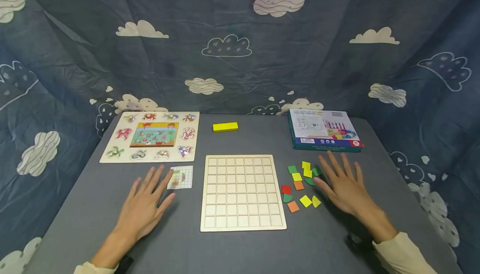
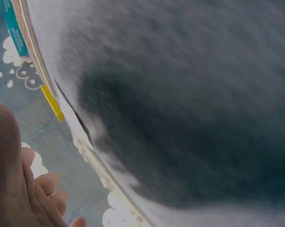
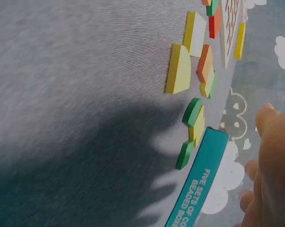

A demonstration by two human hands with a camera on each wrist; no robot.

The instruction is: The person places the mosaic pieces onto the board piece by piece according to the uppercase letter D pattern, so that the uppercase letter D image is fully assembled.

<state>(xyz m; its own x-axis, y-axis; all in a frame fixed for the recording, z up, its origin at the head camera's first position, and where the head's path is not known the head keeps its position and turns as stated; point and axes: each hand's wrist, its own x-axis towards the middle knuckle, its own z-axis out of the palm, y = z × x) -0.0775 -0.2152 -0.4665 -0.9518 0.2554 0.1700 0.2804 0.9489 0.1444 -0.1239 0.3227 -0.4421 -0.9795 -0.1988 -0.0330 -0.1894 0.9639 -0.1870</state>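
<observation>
My left hand (image 1: 144,205) is spread with straight fingers over the left part of the table, holding nothing. Its fingertips come right up to a small pattern card (image 1: 185,177) with a printed grid. My right hand (image 1: 343,186), likewise spread and holding nothing, is beside a loose group of small flat pieces in yellow, green, orange and red. Nearest its thumb lies a green piece (image 1: 309,181); a yellow rounded piece (image 1: 316,201) lies lower down. Between the hands sits a square wooden grid board (image 1: 243,193), its cells bare.
At the back left lies an animal picture puzzle board (image 1: 150,157). A yellow block (image 1: 225,127) stands at the back middle, and a teal-edged game box (image 1: 324,130) at the back right. A dark cloth with clouds (image 1: 225,7) hangs behind the grey table (image 1: 240,253).
</observation>
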